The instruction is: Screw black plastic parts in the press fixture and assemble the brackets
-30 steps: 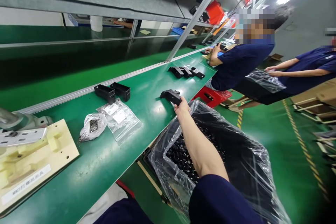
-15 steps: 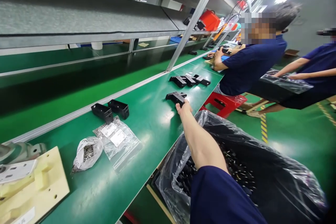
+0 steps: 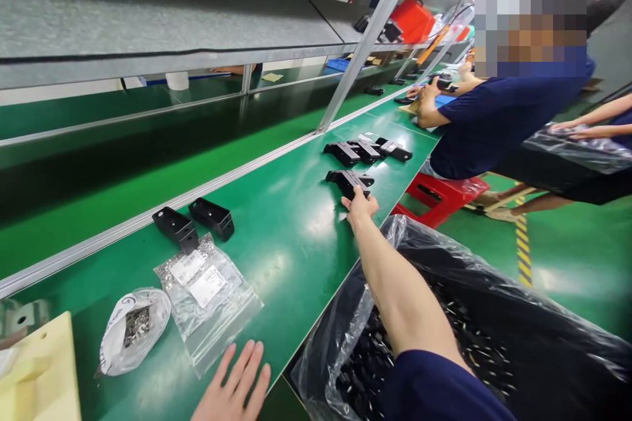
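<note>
My right hand (image 3: 360, 205) is stretched far across the bench, its fingers closed on the near end of a black bracket-like part (image 3: 345, 179) with a grey strip on top. Just beyond it lie several similar black parts (image 3: 368, 150) in a row. My left hand (image 3: 237, 385) holds nothing, its fingers spread over the bench's front edge. Nearest to it is a clear zip bag (image 3: 207, 286) of small metal pieces with white labels. Left of that sits an opened white plastic bag (image 3: 135, 329) of small metal pieces. Two black U-shaped channel pieces (image 3: 212, 217) stand behind the bags.
A large plastic-lined black bin (image 3: 557, 342) full of small dark pieces stands against the green bench (image 3: 291, 270). A yellow fixture block (image 3: 44, 375) is at the left. A co-worker (image 3: 498, 118) sits beyond on a red stool (image 3: 444, 194). A metal post (image 3: 370, 39) rises from the bench's back rail.
My left hand has come into view at the bottom. My right hand remains at the black part, its fingers shifted slightly. The view has swung, moving the bags left and the co-worker right.
</note>
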A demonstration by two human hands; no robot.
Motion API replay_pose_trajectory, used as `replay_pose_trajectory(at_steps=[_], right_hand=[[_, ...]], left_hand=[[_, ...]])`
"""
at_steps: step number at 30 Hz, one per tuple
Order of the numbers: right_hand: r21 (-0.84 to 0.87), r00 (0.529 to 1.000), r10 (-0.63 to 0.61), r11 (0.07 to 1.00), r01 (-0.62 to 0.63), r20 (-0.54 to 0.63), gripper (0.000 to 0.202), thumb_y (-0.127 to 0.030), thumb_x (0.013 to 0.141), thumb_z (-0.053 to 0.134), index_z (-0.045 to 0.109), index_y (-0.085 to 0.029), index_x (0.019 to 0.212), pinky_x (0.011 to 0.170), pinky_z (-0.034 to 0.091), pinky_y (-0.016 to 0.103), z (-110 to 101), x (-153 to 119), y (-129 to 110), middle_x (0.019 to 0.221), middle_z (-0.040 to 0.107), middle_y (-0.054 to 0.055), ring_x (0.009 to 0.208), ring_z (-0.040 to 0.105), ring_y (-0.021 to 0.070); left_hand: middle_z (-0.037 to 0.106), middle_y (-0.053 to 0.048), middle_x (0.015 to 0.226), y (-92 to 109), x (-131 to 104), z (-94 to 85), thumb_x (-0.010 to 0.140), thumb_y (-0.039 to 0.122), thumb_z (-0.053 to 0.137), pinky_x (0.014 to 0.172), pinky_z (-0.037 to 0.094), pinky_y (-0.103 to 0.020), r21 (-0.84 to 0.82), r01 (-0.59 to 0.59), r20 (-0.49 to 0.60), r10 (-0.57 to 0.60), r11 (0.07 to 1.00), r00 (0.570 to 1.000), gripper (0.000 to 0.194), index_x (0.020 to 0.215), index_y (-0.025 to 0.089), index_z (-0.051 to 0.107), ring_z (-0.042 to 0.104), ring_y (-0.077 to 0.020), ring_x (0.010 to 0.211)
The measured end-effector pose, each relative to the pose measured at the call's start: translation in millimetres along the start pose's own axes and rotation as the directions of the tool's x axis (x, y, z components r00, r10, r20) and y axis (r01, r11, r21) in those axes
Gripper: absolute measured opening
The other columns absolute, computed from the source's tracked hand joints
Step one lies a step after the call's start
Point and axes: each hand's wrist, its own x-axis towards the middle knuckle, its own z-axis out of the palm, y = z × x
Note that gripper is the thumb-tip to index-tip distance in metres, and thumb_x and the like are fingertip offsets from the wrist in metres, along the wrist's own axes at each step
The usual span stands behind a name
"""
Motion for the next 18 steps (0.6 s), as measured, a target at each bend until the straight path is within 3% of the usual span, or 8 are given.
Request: replay_pose_trajectory(at_steps=[3,7,10,13,16,18], right_hand=[[-0.037,0.995,0.014,0.999,-0.010,0.096,0.019,-0.025,0.094,0.058,0.057,-0.011,0.107,0.049,0.048,0.016,-6.9,-1.1,-3.4,0.083,0.058,0.000,0.060,0.055,0.0064],[-0.074,0.975,0.025,0.997,-0.009,0.223,0.019,-0.026,0.094,0.058,0.057,-0.011,0.105,0.047,0.047,0.015,-22.3,-13.2,-9.3,0.080,0.058,0.000,0.057,0.054,0.0058],[-0.089,0.946,0.050,0.996,-0.023,0.320,0.019,-0.027,0.095,0.057,0.057,-0.011,0.104,0.044,0.044,0.014,-15.9,-33.3,-7.8,0.078,0.057,-0.001,0.055,0.052,0.0050],[-0.089,0.893,0.089,0.994,-0.055,0.440,0.017,-0.027,0.096,0.056,0.057,-0.011,0.102,0.042,0.040,0.013,28.2,-61.3,0.2,0.076,0.056,-0.002,0.052,0.048,0.0039],[-0.104,0.806,0.148,0.989,-0.108,0.573,0.018,-0.027,0.095,0.057,0.057,-0.011,0.101,0.044,0.042,0.014,107.2,-97.9,9.8,0.077,0.056,-0.001,0.054,0.050,0.0045],[-0.125,0.749,0.189,0.982,-0.141,0.635,0.019,-0.028,0.094,0.058,0.058,-0.011,0.100,0.047,0.045,0.016,165.7,-124.1,13.8,0.079,0.057,0.000,0.057,0.052,0.0058]], left_hand=[[0.044,-0.016,0.148,6.5,26.4,13.1,0.092,0.041,0.046,0.106,0.036,-0.046,-0.054,-0.068,0.070,0.072,0.996,0.995,0.059,0.145,0.015,0.037,0.042,-0.0289,0.135],[0.043,-0.019,0.147,19.0,42.7,19.3,0.092,0.036,0.048,0.109,0.032,-0.056,-0.055,0.026,0.126,-0.019,0.998,0.992,0.060,0.145,0.013,0.035,0.036,-0.0327,0.139],[0.045,-0.019,0.145,20.0,46.3,18.9,0.095,0.034,0.043,0.106,0.038,-0.054,-0.053,0.004,0.170,0.005,0.999,0.985,0.054,0.144,0.013,0.037,0.041,-0.0310,0.137],[0.049,-0.017,0.144,13.8,49.4,16.6,0.098,0.030,0.038,0.102,0.045,-0.047,-0.054,-0.037,0.203,0.047,0.998,0.978,0.046,0.141,0.014,0.040,0.045,-0.0274,0.135],[0.053,-0.016,0.140,10.2,52.9,20.6,0.097,0.028,0.040,0.101,0.048,-0.044,-0.004,-0.023,0.146,0.023,1.000,0.989,0.039,0.134,0.014,0.047,0.048,-0.0271,0.133],[0.059,-0.016,0.133,12.8,55.6,29.7,0.095,0.027,0.046,0.097,0.051,-0.043,0.046,0.000,0.044,-0.002,0.999,0.999,0.034,0.125,0.014,0.053,0.053,-0.0276,0.128]])
